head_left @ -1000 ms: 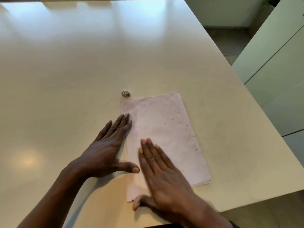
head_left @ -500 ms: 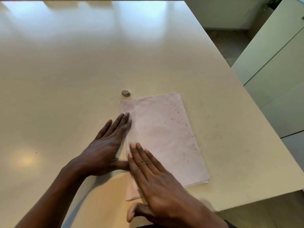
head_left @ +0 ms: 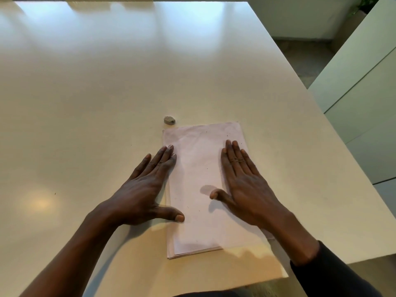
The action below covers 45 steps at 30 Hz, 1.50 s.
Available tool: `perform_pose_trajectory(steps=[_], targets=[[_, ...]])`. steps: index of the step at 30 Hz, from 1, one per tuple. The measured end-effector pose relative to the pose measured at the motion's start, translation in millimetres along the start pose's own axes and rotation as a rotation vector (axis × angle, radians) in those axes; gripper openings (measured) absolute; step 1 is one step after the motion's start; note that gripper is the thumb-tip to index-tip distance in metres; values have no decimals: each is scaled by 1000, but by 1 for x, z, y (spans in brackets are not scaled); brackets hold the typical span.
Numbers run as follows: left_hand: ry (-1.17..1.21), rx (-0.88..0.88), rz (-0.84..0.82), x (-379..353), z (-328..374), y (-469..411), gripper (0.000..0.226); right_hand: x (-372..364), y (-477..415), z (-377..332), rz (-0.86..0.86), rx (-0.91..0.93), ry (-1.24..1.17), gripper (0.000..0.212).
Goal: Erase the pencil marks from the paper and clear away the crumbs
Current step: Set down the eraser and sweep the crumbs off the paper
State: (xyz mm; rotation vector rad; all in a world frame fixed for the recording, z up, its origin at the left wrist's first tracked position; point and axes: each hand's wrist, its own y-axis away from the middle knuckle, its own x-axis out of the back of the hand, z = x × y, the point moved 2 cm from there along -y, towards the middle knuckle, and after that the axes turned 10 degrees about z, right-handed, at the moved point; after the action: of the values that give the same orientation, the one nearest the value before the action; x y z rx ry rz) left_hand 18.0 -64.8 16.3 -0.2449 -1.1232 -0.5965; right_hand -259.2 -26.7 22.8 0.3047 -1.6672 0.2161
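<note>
A wide, glossy cream counter (head_left: 107, 82) fills most of the view, with pale window light reflected across its far end. To the right stand pale green cabinets (head_left: 364, 99). Between them, grey floor (head_left: 304, 58) shows.

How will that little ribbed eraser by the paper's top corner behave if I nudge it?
The eraser looks small and oval, so it is probably light and would likely skid across the glossy table. It seems to lie on a flat side, so rolling looks unlikely. Its ribbed surface may give fingers some grip.
</note>
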Motion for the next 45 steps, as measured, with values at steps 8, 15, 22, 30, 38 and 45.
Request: perform_pose_trajectory(steps=[8, 15, 22, 30, 38, 45], targets=[[-31, -40, 40, 0, -1, 0, 141, -17, 33, -93, -8, 379, -197, 113], [12, -11, 7, 0, 0, 1, 148, -20, 6, -47, -7, 201, -44, 111], [31, 4, 9, 0, 0, 2, 148, -11, -28, 15, 34, -19, -10, 113], [31, 7, 2, 1, 1, 2, 148, 6, -23, -31, 100, 45, -141, 113], [12, 4, -31, 3, 2, 1, 146, -17, -31, -50, -9, 132, -35, 107], [18, 2, -10, 2, 2, 1, 147, -13, -41, 21, 48, -107, -23, 116]])
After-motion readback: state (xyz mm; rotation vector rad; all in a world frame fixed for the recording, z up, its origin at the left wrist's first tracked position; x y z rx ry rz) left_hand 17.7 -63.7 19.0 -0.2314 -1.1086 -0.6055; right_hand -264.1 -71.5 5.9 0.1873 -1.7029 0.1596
